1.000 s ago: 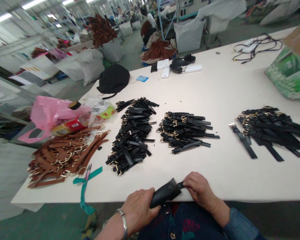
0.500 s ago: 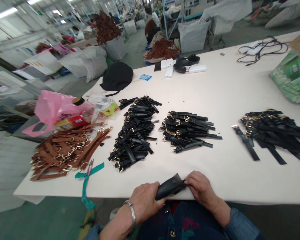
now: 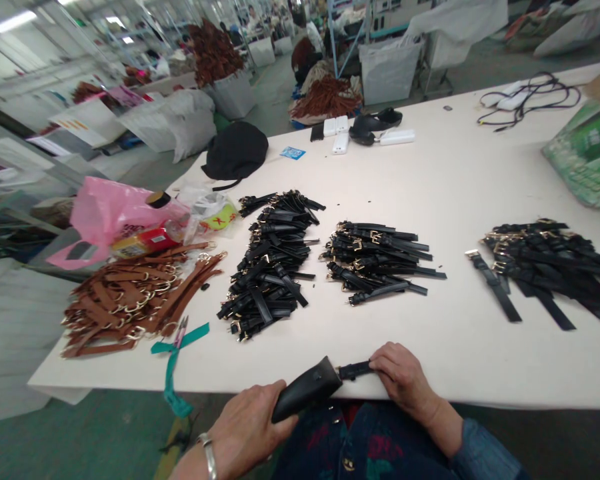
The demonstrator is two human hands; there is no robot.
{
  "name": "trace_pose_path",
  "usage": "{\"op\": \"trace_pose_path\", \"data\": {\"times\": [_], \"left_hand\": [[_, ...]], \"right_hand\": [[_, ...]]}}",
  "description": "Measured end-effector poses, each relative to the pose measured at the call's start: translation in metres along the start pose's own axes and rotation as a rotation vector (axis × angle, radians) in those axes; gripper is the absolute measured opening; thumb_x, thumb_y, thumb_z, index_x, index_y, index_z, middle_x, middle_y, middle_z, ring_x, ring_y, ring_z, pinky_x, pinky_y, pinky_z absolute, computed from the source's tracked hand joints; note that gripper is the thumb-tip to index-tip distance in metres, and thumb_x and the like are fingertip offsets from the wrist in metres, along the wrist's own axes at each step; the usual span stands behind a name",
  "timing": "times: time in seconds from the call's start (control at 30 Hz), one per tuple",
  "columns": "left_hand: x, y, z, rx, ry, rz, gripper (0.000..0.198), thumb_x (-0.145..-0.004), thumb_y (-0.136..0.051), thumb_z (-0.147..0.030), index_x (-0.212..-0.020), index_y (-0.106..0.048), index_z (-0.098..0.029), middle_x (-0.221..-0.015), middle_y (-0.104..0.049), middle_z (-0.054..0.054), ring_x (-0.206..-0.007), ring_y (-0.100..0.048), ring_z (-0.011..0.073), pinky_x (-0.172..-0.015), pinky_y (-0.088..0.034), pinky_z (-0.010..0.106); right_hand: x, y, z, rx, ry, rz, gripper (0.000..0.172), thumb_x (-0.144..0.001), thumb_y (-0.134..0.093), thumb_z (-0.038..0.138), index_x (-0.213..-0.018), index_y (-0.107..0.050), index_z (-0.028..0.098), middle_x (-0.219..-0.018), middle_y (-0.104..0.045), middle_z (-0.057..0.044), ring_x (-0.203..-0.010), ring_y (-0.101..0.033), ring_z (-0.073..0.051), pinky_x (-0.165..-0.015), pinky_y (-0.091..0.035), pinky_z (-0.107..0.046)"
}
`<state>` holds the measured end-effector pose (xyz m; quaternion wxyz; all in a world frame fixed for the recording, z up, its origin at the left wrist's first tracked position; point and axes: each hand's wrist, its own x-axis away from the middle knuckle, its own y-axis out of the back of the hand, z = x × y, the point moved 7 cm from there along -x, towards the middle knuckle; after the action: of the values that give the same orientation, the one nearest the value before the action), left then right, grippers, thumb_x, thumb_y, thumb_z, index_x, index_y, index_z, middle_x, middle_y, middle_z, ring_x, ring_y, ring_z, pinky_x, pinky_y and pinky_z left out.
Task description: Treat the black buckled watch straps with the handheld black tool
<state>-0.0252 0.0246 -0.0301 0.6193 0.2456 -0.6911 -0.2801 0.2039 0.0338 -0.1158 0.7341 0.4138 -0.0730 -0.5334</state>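
Note:
My left hand [image 3: 247,423], with a silver bangle on the wrist, is closed around a black leather piece [image 3: 307,392] that looks folded or tubular. A small stud or hole shows near its end. Between the fingertips of my right hand [image 3: 405,381] is a short black buckle strap [image 3: 354,371], pointing left. The strap's left end lies close to the leather piece; whether they touch I cannot tell. Both hands are at the table's front edge. Beyond them lie a middle pile of black buckle straps [image 3: 380,260], a larger left pile [image 3: 267,267] and a right pile [image 3: 545,260].
Brown straps with metal rings [image 3: 130,293] lie at the left, beside a pink plastic bag [image 3: 105,213]. Small scissors [image 3: 181,331] rest on a green ribbon [image 3: 170,367]. At the back are a black cap [image 3: 237,152], white devices [image 3: 340,133] and a cable [image 3: 545,93]. A green bag [image 3: 585,157] stands right.
My left hand has moved left and down with the leather piece, away from my right hand. More of the buckle strap now shows between them. My right hand stays almost in place.

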Motion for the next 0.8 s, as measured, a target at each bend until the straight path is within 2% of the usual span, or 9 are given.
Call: {"op": "trace_pose_path", "data": {"times": [0.1,0.27,0.37,0.53,0.6,0.67,0.8], "left_hand": [[-0.005,-0.006,-0.015,0.003,-0.03,-0.016,0.028,-0.072,-0.042,-0.044,-0.086,-0.056,-0.024,-0.077,-0.065,0.004,-0.076,-0.06,0.0205,-0.065,-0.042,0.028],[-0.022,-0.007,-0.035,0.023,-0.032,-0.123,0.031,-0.075,-0.039,-0.046,-0.089,-0.055,-0.024,-0.078,-0.065,0.004,-0.074,-0.06,0.0204,-0.062,-0.04,0.028],[-0.027,-0.006,-0.031,0.059,-0.005,-0.159,0.031,-0.075,-0.04,-0.046,-0.089,-0.054,-0.023,-0.077,-0.064,0.004,-0.072,-0.059,0.019,-0.06,-0.038,0.026],[-0.019,-0.003,-0.003,0.119,0.055,-0.165,0.031,-0.075,-0.04,-0.046,-0.089,-0.055,-0.023,-0.077,-0.064,0.003,-0.073,-0.059,0.0179,-0.062,-0.038,0.025],[-0.011,-0.003,0.006,0.123,0.071,-0.163,0.032,-0.075,-0.04,-0.047,-0.091,-0.054,-0.023,-0.078,-0.064,0.003,-0.074,-0.059,0.0182,-0.064,-0.038,0.025],[-0.005,-0.004,0.009,0.108,0.087,-0.163,0.034,-0.075,-0.039,-0.048,-0.094,-0.054,-0.024,-0.08,-0.065,0.004,-0.077,-0.059,0.0191,-0.066,-0.039,0.026],[-0.001,-0.011,0.002,0.059,0.071,-0.125,0.032,-0.076,-0.038,-0.047,-0.094,-0.054,-0.026,-0.081,-0.065,0.004,-0.077,-0.06,0.0202,-0.067,-0.04,0.028]], "right_hand": [[-0.001,0.002,0.002,0.001,0.013,-0.018,0.016,-0.082,-0.044,0.01,-0.079,-0.058,0.018,-0.076,-0.06,-0.004,-0.072,-0.052,-0.015,-0.065,-0.038,-0.029],[0.001,0.001,0.0,0.011,0.002,-0.022,0.017,-0.081,-0.044,0.01,-0.082,-0.059,0.019,-0.077,-0.06,-0.005,-0.074,-0.053,-0.016,-0.066,-0.04,-0.029],[0.001,-0.001,-0.001,0.015,-0.022,0.013,0.016,-0.083,-0.044,0.013,-0.085,-0.059,0.019,-0.079,-0.061,-0.005,-0.075,-0.054,-0.016,-0.069,-0.04,-0.03],[-0.003,0.004,0.0,0.018,-0.056,0.095,0.017,-0.083,-0.046,0.02,-0.094,-0.059,0.02,-0.083,-0.062,-0.006,-0.079,-0.055,-0.017,-0.072,-0.04,-0.031],[-0.007,0.007,-0.005,0.007,-0.143,0.133,0.018,-0.081,-0.047,0.021,-0.095,-0.059,0.021,-0.085,-0.063,-0.005,-0.08,-0.055,-0.017,-0.073,-0.04,-0.03],[-0.01,0.008,-0.015,0.012,-0.29,0.182,0.018,-0.079,-0.049,0.022,-0.093,-0.06,0.023,-0.083,-0.063,-0.003,-0.079,-0.056,-0.017,-0.071,-0.04,-0.028],[-0.013,0.008,-0.034,0.042,-0.553,0.285,0.013,-0.075,-0.053,0.026,-0.085,-0.061,0.025,-0.073,-0.064,0.001,-0.069,-0.057,-0.016,-0.062,-0.037,-0.025]]}}
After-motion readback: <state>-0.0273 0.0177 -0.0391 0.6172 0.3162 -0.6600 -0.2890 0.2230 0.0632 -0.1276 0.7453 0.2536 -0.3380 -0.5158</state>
